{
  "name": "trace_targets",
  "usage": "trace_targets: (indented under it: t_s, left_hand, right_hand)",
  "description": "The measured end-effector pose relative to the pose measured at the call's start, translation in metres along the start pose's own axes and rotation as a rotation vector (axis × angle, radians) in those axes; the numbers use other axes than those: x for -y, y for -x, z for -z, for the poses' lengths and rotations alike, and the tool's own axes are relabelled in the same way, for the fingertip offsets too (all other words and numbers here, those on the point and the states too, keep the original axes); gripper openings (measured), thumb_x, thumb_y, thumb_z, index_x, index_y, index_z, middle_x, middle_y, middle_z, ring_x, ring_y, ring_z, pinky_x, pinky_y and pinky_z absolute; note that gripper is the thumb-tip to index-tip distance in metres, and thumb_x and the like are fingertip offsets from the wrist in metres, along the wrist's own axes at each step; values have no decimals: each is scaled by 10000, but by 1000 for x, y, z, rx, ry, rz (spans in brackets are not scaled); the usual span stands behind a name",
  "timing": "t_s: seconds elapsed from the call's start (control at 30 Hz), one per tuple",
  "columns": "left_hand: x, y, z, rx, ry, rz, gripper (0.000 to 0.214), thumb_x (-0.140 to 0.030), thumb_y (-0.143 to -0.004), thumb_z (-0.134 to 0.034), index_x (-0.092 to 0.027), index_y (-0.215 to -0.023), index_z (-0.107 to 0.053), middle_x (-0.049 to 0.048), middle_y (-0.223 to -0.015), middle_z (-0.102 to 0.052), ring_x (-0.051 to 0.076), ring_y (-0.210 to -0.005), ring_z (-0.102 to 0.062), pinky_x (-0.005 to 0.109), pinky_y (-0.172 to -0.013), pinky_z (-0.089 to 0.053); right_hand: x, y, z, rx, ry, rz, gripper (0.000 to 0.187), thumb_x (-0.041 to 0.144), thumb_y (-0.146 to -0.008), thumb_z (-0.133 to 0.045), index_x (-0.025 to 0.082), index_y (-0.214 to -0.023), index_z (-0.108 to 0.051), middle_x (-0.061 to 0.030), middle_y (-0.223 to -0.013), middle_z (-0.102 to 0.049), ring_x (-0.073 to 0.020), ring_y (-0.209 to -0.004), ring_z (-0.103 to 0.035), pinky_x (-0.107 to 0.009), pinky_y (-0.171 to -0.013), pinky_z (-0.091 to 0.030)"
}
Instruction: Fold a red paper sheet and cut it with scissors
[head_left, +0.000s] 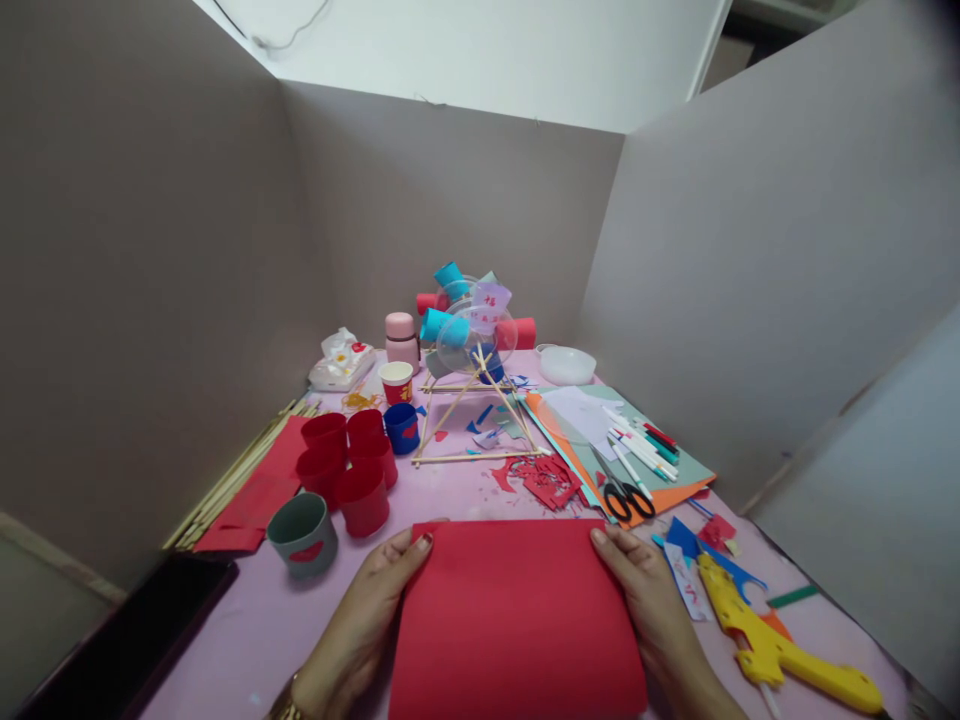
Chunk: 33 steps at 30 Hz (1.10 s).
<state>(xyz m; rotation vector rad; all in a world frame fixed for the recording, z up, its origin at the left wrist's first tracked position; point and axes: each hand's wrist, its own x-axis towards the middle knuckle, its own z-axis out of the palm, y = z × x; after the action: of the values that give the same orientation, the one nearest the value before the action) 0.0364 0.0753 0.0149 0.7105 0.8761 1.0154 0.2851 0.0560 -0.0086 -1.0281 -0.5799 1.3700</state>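
A sheet of red paper (514, 620) is held up in front of me at the near edge of the table. My left hand (375, 600) grips its upper left corner, thumb on the front and fingers behind. At the opposite corner my right hand (649, 590) pinches the sheet the same way. Left of the sheet stands a grey paper cup (302, 540) with a red heart. Several red paper cups (362, 505) and a blue cup (402, 430) are grouped behind it. Beyond the paper is a wooden stick frame (480, 457) carrying a wheel with coloured paper tubes (445, 327).
Red paper scraps (551, 482) lie beyond the sheet. To the right are black-handled scissors (628, 501), several markers (641, 445) on coloured sheets and a yellow glue gun (750, 625). Wooden sticks (225, 485) and a dark flat object (135, 640) lie left. Grey partitions (457, 200) enclose the table.
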Motion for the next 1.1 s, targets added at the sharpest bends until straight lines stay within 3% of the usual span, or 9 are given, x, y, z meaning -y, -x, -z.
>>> trace_targets:
  t_s: [0.1,0.27,0.5,0.63,0.93,1.1]
  left_hand:
    - [-1,1,-2,-24,-4,1,117,-286,-774,-684,-172,-747,-690,27,-720,-735,143,-621,-648,233,-618,-489]
    - [-1,-3,1,-52,-3,-21,89,-280,-746,-719,-201,-774,-693,-14,-728,-735,109,-650,-647,184,-653,-494]
    - [-1,-14,3,-320,-29,71,296,-302,-575,-834,-237,-821,-682,-20,-778,-745,179,-692,-673,231,-598,-542]
    - [-2,-17,4,-405,45,98,233,-241,-589,-827,-279,-747,-660,-86,-706,-728,131,-647,-661,163,-542,-531]
    - [1,-22,15,-438,-87,66,261,-339,-600,-817,-268,-819,-695,-54,-851,-755,157,-892,-661,132,-616,-531]
    - [-1,-17,6,-331,-40,83,323,-352,-524,-854,-259,-787,-693,-37,-790,-759,178,-740,-683,207,-633,-554]
  right_hand:
    - [1,0,-1,-4,22,17,208,348,-634,-820,190,-688,-697,-6,-626,-724,-162,-525,-632,-244,-522,-463]
    - [-3,-3,1,27,-11,39,208,361,-655,-801,192,-706,-691,-8,-645,-724,-178,-539,-627,-267,-537,-453]
    - [-4,-11,0,39,-25,130,255,390,-648,-800,179,-637,-658,19,-583,-682,-128,-494,-566,-233,-535,-409]
    - [-2,-11,-2,43,-28,153,273,395,-636,-806,168,-634,-655,26,-555,-659,-115,-480,-543,-225,-530,-393]
    - [-2,-11,-1,32,-30,151,274,396,-646,-802,164,-637,-656,38,-548,-640,-100,-483,-533,-212,-521,-389]
    - [-3,-11,-1,33,-34,143,284,399,-645,-803,160,-638,-649,37,-540,-635,-102,-478,-539,-212,-515,-397]
